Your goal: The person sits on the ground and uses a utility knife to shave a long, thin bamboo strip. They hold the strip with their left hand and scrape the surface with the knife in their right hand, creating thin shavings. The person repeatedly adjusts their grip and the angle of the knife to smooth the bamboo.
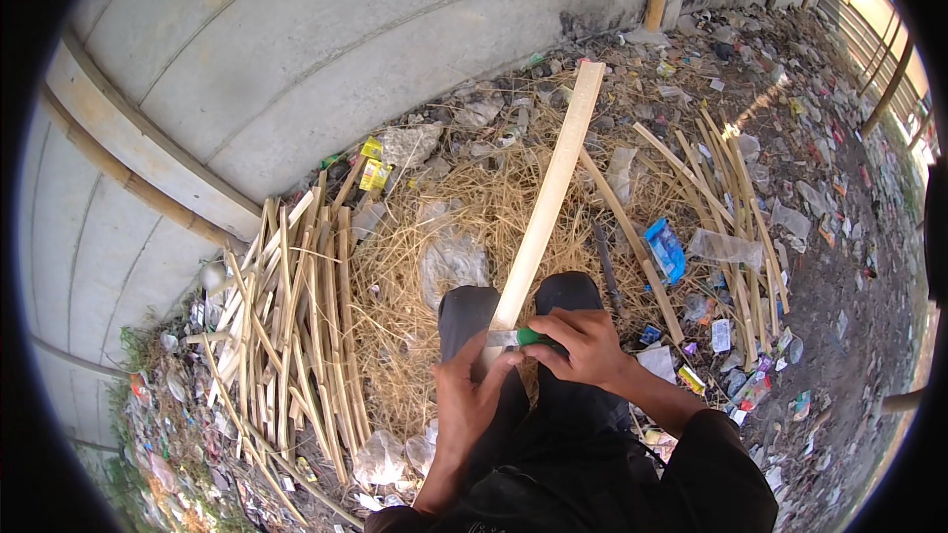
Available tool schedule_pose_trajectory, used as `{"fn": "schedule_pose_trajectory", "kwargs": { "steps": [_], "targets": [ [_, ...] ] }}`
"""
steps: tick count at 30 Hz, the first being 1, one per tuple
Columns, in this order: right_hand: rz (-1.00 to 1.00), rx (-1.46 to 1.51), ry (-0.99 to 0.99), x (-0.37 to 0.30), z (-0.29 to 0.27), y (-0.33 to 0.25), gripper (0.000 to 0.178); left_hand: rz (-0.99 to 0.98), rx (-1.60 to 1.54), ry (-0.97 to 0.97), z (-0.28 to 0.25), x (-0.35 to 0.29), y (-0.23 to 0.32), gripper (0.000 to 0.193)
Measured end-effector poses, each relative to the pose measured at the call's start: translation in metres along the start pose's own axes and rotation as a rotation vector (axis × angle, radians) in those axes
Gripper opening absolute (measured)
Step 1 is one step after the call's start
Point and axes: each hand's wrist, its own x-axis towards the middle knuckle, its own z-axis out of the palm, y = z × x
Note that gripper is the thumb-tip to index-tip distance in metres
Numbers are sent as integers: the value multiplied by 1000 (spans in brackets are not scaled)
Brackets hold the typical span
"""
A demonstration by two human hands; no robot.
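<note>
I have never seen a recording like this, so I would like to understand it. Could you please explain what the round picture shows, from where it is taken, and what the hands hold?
There is one picture, taken by a wide fisheye camera on the person's head, looking down; that is why straight edges bend. No machine is here, only two bare hands. The left hand grips the near end of a long pale bamboo slat that points away over the knees. The right hand holds a knife with a green handle, its blade laid across the slat. On the ground lie dry shavings, a pile of split bamboo strips on the left, more strips on the right, and scattered litter beside a concrete wall.
</note>
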Motion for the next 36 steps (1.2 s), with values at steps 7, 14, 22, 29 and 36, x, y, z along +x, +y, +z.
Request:
{"fn": "schedule_pose_trajectory", "kwargs": {
  "steps": [7,14,22,29,36],
  "targets": [
    [2,-58,-5,2,-2,-4,30,-88,-116,-37,0,-4,-15,25],
    [-2,-91,16,5,-5,-3,29,-73,-168,-51,2,-6,-14,26],
    [-23,-126,46,8,-7,-3,29,-131,-91,-73,-3,-10,-12,30],
    [346,-194,324,24,-57,60,24,-126,-136,-89,-6,-44,-40,36],
    [155,-48,206,12,-40,33,23,-196,-68,-58,-17,-37,-49,35]
  ]
}}
